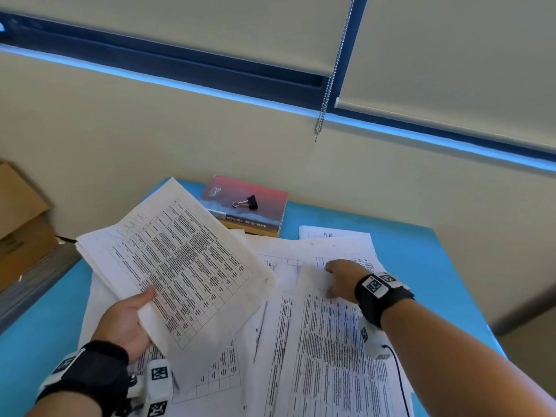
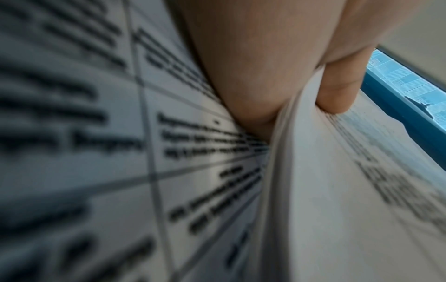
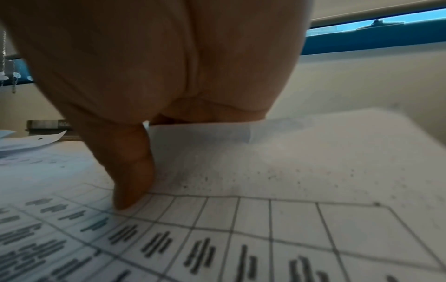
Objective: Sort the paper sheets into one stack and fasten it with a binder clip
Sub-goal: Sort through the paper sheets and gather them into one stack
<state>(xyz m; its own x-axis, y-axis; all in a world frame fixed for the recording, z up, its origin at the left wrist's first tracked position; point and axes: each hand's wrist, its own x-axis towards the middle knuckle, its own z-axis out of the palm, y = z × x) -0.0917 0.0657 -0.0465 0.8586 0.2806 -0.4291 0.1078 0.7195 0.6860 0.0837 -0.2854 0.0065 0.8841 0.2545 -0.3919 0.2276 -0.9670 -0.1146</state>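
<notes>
My left hand (image 1: pixel 132 317) grips a small stack of printed sheets (image 1: pixel 177 260) by its near edge, thumb on top, lifted and tilted over the blue table (image 1: pixel 421 266). In the left wrist view the stack (image 2: pixel 301 190) is pinched between the thumb and fingers (image 2: pixel 337 91). My right hand (image 1: pixel 340 278) pinches the upturned corner of a loose sheet (image 1: pixel 331 341); in the right wrist view that lifted corner (image 3: pixel 289 152) is between the thumb and fingers. More loose sheets (image 1: pixel 288 251) lie spread below. A black binder clip (image 1: pixel 248 202) lies on a red book (image 1: pixel 246 206) at the table's back.
The wall rises right behind the table, with a blind chain (image 1: pixel 328 85) hanging down. A cardboard box (image 1: pixel 21 221) stands off the table's left edge. Another sheet (image 1: pixel 331 234) lies at the back right, near the book.
</notes>
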